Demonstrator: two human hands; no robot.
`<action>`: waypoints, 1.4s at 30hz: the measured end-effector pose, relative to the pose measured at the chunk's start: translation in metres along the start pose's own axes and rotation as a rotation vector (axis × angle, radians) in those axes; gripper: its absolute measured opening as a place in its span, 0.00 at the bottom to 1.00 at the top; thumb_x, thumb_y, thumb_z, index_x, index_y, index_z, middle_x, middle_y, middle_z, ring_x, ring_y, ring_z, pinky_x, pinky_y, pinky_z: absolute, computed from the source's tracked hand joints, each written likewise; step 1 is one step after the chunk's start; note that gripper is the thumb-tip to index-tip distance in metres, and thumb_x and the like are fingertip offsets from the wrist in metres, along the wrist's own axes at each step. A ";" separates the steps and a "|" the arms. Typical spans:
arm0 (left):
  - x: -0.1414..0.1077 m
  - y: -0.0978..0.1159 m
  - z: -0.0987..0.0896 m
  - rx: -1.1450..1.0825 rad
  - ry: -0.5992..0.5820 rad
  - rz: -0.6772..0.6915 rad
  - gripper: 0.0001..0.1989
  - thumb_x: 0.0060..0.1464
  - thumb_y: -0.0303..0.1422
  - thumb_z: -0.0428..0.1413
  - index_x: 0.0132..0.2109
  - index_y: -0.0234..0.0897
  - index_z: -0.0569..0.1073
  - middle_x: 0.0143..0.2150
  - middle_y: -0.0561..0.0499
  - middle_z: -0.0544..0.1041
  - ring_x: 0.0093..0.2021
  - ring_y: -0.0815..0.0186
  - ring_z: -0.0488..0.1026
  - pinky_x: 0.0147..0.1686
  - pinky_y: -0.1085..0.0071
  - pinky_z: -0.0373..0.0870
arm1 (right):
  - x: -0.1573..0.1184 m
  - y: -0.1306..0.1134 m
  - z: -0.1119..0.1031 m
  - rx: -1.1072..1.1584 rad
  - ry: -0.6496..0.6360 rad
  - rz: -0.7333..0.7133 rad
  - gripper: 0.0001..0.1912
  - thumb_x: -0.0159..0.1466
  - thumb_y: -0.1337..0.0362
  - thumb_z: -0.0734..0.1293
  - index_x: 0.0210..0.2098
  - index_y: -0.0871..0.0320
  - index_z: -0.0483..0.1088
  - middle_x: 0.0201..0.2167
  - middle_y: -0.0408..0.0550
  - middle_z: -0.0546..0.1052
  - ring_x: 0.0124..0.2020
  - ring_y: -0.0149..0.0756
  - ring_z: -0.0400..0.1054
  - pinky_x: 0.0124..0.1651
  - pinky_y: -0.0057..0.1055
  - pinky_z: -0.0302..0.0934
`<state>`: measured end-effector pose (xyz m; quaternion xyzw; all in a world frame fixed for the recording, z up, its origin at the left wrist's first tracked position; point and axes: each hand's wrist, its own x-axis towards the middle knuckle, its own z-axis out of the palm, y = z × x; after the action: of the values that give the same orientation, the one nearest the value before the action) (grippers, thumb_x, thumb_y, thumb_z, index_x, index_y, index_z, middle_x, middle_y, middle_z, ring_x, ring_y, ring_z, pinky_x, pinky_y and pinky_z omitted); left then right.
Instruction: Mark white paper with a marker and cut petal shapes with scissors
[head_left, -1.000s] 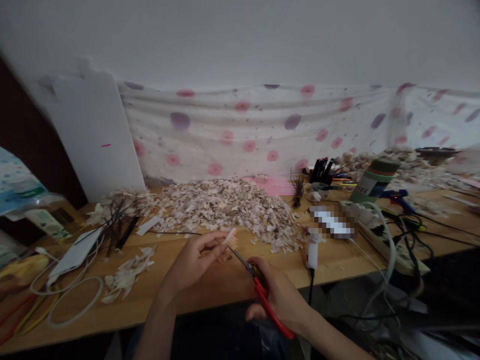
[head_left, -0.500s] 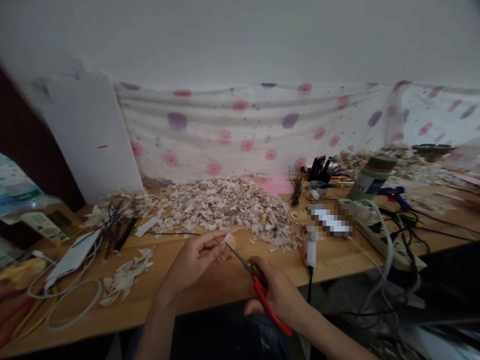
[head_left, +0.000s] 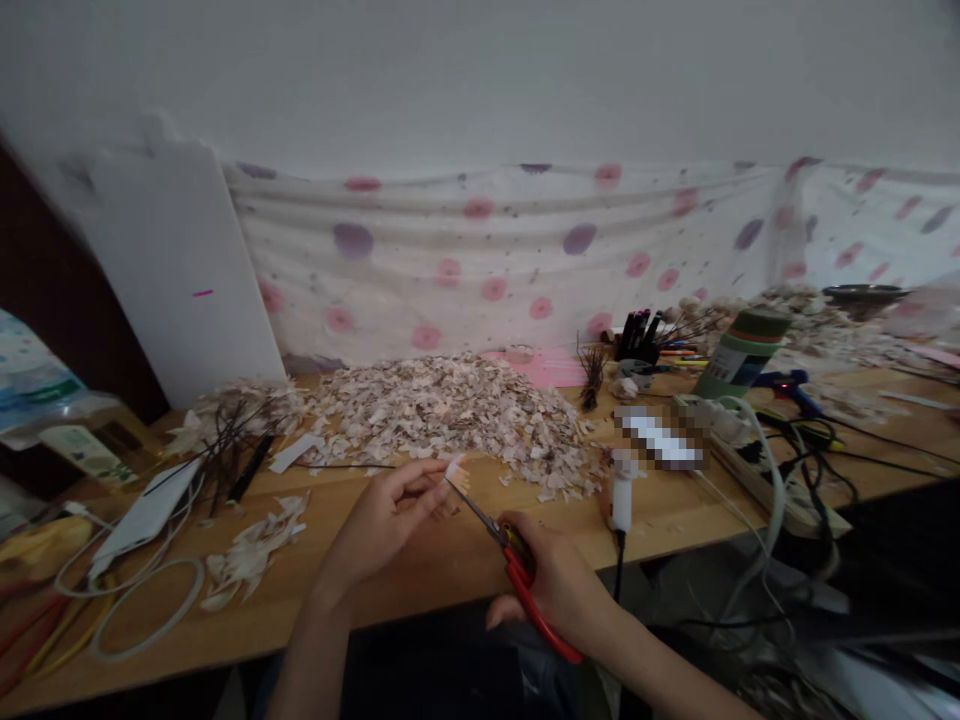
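My left hand [head_left: 405, 510] pinches a small pale petal-like piece [head_left: 453, 468] between thumb and fingers, just above the table's front half. My right hand [head_left: 555, 570] is wrapped round a pair of red-handled scissors [head_left: 536, 610]. The scissors' dark blades point up and left, with their tips at the edge of the pale piece; whether they cut into it is too small to tell. Right behind the hands lies a wide heap of dry, whitish petal-like flakes [head_left: 450, 400]. A thin dark stem [head_left: 349, 466] lies left of my left hand.
A white power bank [head_left: 146, 520] with a looped cable lies at the left, near dark twigs [head_left: 232, 440] and loose pale strips [head_left: 255, 555]. On the right are a white handheld device [head_left: 622, 500], a power strip [head_left: 750, 480], a green canister [head_left: 742, 355] and a blue glue gun [head_left: 791, 390].
The pale piece in my left hand has turned slightly and now sits more upright by the fingertips. Both hands and the scissors stay almost in place.
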<state>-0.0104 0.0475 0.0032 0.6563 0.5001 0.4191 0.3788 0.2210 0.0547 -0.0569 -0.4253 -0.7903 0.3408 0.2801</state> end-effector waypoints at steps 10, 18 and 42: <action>0.000 -0.005 -0.005 0.008 0.001 -0.010 0.12 0.59 0.39 0.55 0.43 0.37 0.76 0.37 0.49 0.81 0.35 0.65 0.77 0.38 0.70 0.73 | 0.000 0.001 0.001 -0.088 0.004 0.004 0.43 0.40 0.39 0.78 0.47 0.59 0.69 0.28 0.47 0.78 0.29 0.44 0.72 0.30 0.31 0.60; 0.000 -0.001 -0.006 0.053 0.019 0.020 0.10 0.59 0.38 0.55 0.39 0.37 0.78 0.36 0.50 0.80 0.37 0.64 0.76 0.38 0.71 0.71 | 0.001 0.000 0.000 -0.055 0.005 -0.003 0.42 0.41 0.39 0.78 0.45 0.59 0.68 0.29 0.48 0.78 0.31 0.46 0.73 0.32 0.32 0.61; -0.001 -0.003 -0.007 -0.013 0.126 0.074 0.09 0.58 0.37 0.57 0.41 0.39 0.79 0.37 0.51 0.81 0.35 0.67 0.77 0.37 0.74 0.72 | -0.002 -0.003 0.000 -0.021 -0.074 0.004 0.60 0.31 0.46 0.83 0.58 0.65 0.62 0.45 0.61 0.77 0.46 0.57 0.71 0.48 0.44 0.64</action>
<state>-0.0183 0.0481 0.0029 0.6441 0.4957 0.4765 0.3354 0.2207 0.0515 -0.0547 -0.4167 -0.8028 0.3486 0.2455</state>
